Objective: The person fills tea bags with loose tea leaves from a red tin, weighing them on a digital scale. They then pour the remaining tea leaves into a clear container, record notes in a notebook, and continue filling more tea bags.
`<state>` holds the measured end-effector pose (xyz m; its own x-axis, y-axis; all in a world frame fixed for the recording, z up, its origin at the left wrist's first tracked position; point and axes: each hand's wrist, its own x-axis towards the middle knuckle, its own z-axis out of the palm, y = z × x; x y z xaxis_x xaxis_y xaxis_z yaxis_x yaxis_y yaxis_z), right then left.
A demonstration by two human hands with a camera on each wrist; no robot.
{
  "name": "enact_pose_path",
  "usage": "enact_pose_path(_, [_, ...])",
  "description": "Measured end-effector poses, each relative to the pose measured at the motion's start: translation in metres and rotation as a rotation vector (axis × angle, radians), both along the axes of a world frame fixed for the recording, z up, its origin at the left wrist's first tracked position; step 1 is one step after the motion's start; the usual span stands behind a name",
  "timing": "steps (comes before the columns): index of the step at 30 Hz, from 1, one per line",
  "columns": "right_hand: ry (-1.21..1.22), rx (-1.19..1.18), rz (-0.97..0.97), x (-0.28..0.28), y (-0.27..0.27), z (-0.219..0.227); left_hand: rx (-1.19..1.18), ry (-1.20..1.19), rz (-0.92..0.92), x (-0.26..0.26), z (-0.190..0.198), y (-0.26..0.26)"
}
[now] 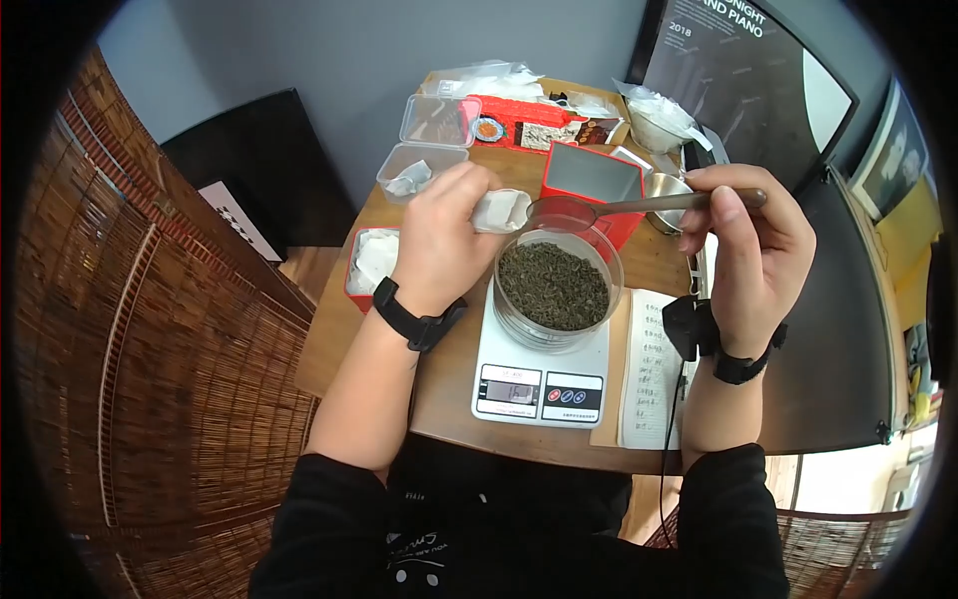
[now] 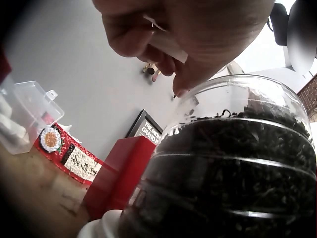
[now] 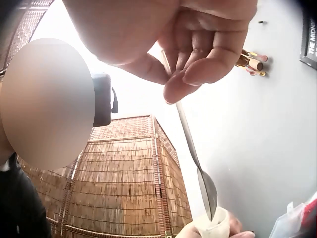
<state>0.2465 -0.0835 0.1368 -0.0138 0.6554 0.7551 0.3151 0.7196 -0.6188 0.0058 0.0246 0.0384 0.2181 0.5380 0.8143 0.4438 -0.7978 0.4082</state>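
Observation:
My left hand (image 1: 439, 235) pinches a small white tea bag (image 1: 494, 212) with its mouth facing right. A brown-handled spoon (image 1: 644, 205) is held by the handle between the thumb and fingers of my right hand (image 1: 763, 245). The spoon's bowl is right at the bag's mouth; in the right wrist view, the spoon (image 3: 190, 141) points down into the white bag (image 3: 216, 228). Just below stands a clear plastic jar (image 1: 618, 275) with dark dried tea leaves (image 1: 554, 285), on a white kitchen scale (image 1: 496, 344) with a lit display. The left wrist view shows the jar (image 2: 218, 121) from the side.
Behind the jar stands an open red tin (image 1: 619, 225), with a metal bowl (image 1: 667, 190) beside it. At left are a clear lidded box (image 1: 424, 155) and a red container (image 1: 356, 290) holding white bags. A notebook (image 1: 654, 384) lies right of the scale.

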Motion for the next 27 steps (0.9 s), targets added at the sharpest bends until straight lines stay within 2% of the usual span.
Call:
enact_pose_path(3, [0.123,-0.056,0.0,-0.004,0.004,-0.006,0.022,-0.001,0.026,0.0,0.0,0.0])
enact_pose_path(8, [0.115,-0.12,-0.009,-0.014,0.008,-0.01,0.044,0.016,0.048,-0.002,-0.002,-0.001])
enact_pose_path(12, [0.154,-0.171,0.092,-0.022,0.007,-0.013,0.069,-0.008,0.051,0.003,-0.001,-0.003])
enact_pose_path(14, [0.115,-0.274,0.07,-0.029,0.005,-0.014,0.09,0.009,-0.009,0.004,-0.001,-0.004])
enact_pose_path(16, [0.128,-0.267,0.123,-0.026,0.005,-0.014,0.09,-0.003,-0.017,0.003,-0.001,-0.003])
enact_pose_path(19, [0.026,-0.079,0.043,-0.015,0.0,-0.008,0.074,-0.021,0.006,0.001,0.0,-0.003])
enact_pose_path(22, [0.052,0.049,0.004,-0.007,-0.002,-0.004,0.039,-0.039,0.036,0.002,-0.001,-0.001])
enact_pose_path(24, [-0.132,-0.01,-0.176,-0.007,0.001,-0.001,0.014,-0.047,0.041,0.002,-0.003,0.002])
enact_pose_path(26, [-0.379,-0.095,-0.266,0.0,0.016,-0.006,-0.009,0.012,0.031,0.001,-0.006,0.004])
enact_pose_path(27, [-0.388,-0.269,-0.268,0.002,0.023,-0.011,-0.01,0.011,0.027,0.002,-0.006,0.004])
